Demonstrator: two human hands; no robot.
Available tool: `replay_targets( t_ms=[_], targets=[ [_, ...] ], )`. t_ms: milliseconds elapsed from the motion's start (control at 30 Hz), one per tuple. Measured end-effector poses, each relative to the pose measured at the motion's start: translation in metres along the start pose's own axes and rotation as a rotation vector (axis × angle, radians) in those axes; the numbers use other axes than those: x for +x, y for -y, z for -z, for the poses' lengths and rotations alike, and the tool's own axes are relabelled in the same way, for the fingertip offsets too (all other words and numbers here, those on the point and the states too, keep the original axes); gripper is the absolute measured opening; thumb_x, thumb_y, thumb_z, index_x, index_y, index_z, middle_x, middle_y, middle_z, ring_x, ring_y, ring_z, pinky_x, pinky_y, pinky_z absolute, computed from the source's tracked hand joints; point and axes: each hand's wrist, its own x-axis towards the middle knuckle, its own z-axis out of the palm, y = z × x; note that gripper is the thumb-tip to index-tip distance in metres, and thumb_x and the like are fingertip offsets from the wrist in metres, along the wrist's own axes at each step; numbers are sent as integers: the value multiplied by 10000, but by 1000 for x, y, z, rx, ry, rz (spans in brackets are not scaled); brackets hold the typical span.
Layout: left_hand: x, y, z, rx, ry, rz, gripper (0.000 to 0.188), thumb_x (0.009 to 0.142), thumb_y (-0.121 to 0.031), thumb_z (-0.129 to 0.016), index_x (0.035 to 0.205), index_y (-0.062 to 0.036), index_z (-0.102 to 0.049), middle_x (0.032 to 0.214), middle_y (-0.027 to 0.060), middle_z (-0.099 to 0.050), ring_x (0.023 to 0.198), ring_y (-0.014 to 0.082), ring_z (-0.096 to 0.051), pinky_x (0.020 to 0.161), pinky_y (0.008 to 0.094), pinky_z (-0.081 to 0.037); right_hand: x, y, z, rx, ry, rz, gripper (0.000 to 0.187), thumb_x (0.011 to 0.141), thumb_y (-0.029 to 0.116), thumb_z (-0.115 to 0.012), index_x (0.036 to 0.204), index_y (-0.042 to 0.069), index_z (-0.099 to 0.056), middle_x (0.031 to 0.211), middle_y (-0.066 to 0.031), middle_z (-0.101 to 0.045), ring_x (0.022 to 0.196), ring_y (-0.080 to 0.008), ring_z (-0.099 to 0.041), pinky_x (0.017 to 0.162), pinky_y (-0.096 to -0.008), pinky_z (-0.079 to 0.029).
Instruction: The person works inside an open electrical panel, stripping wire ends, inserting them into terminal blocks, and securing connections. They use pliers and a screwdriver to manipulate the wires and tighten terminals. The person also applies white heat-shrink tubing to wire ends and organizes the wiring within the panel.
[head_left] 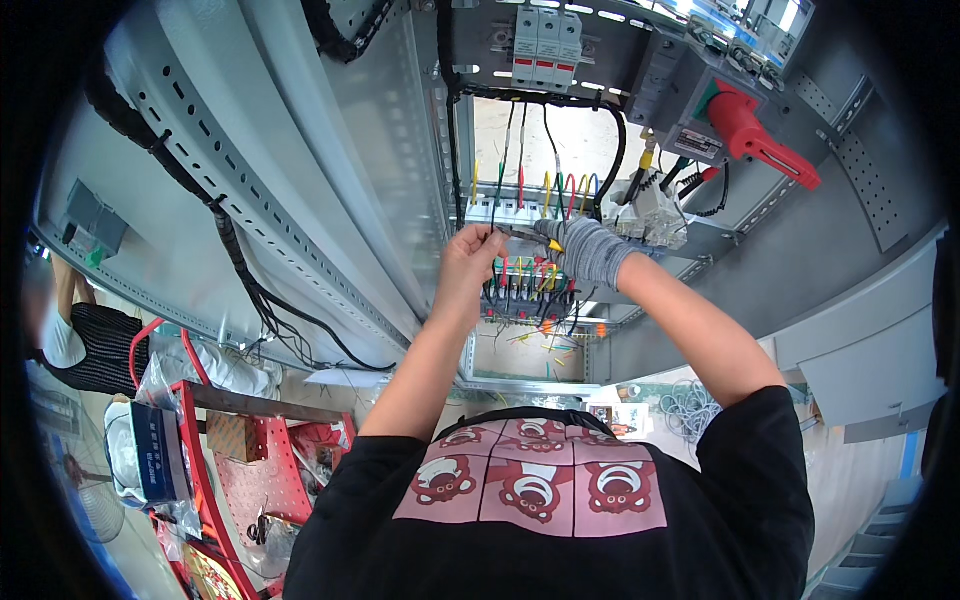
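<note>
My bare left hand pinches a thin black wire that hangs from the loom above. My right hand, in a grey striped glove, is closed round hand pliers with yellow on the handles. The dark jaws point left and reach my left fingertips; whether they touch the wire I cannot tell. Behind and below both hands, a row of terminals carries red, green, yellow and black wires. Above them runs a white wiring rail with several coloured wire ends standing up from it.
Metal cabinet walls close in on both sides. At upper right a red rotary handle juts out from a switch; white-grey breakers sit above. A red cart stands lower left, near a seated person. Coiled cable lies on the floor.
</note>
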Motion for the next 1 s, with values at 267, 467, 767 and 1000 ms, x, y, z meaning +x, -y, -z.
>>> replay_targets(
  t_ms=[267,467,767,1000],
  targets=[
    [-2,-6,4,18,13,4,120,911,-126,-553,947,-20,-595,739,-17,-560,518,-6,-321,471,169,-236,-8,26,20,-221,62,-85,306,841,257,-564,1076,64,-581,775,-175,-639,752,-328,-641,669,-439,-507],
    [-3,-7,4,30,20,7,100,900,-158,-575,894,-77,-632,699,-45,-560,549,1,-343,486,182,-231,-1,20,20,-206,65,-44,345,796,205,-600,1099,42,-563,816,-183,-640,774,-329,-642,670,-430,-512],
    [-3,-7,4,96,10,-10,106,899,-164,-578,901,-76,-636,705,-44,-569,576,7,-378,505,192,-255,1,22,26,-217,97,-45,395,793,234,-617,1135,47,-554,867,-184,-644,810,-335,-641,703,-418,-516],
    [0,-3,5,136,-63,-32,117,906,-161,-569,947,-63,-619,749,-41,-562,576,5,-356,502,168,-249,-5,10,8,62,-259,-104,316,842,240,-583,1068,19,-576,886,-208,-626,825,-377,-604,756,-444,-487]
  ],
)
